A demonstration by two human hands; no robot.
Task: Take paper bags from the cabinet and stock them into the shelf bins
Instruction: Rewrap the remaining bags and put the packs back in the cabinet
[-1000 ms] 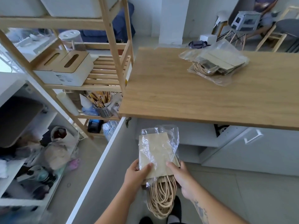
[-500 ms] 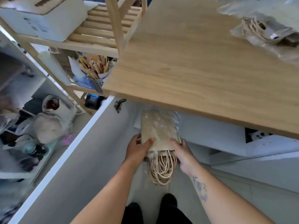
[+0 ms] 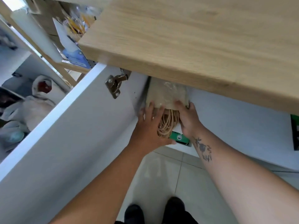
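Observation:
A plastic-wrapped pack of brown paper bags [image 3: 166,94] with cord handles [image 3: 169,123] lies half inside the white cabinet [image 3: 234,117], its far end hidden under the wooden countertop [image 3: 186,38]. My left hand [image 3: 149,125] lies on the pack's left near corner with fingers spread over it. My right hand [image 3: 188,117] grips its right near corner. The handles hang out between my two hands.
The open white cabinet door [image 3: 68,135] with a metal hinge [image 3: 114,84] stands at my left. A green box [image 3: 179,138] lies at the cabinet's front edge under my hands. A wooden shelf unit [image 3: 53,62] with clutter is at the far left. Tiled floor below.
The view has dropped and moved closer. Both hands have pushed the pack forward, from in front of the cabinet to partly inside it under the countertop. My left fingers have spread.

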